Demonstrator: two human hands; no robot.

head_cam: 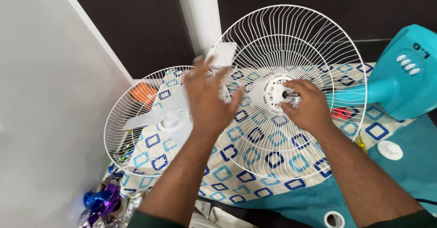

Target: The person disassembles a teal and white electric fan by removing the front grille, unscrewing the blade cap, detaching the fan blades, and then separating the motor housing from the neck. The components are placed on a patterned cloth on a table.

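Right hand (307, 105): fingertips pinched on the small white hub piece at the centre of the round white wire fan guard (291, 91), where the dark motor shaft (290, 94) pokes through just beside the thumb. Left hand (207, 98): fingers spread and released, blurred, palm over the guard's left rim; whether it touches the wires cannot be told. The guard stands tilted against the teal plastic fan body (400, 80), beyond the right knuckles. A second white wire guard (123, 114), lying flat with the pale translucent fan blade (170, 116) in it, sits beyond the left fingers. A white round cap (390, 149) rests on the blue-square patterned cloth (273, 164), right of the right wrist. Advice: steadying the rim while the centre is worked should keep the guard square on the shaft.
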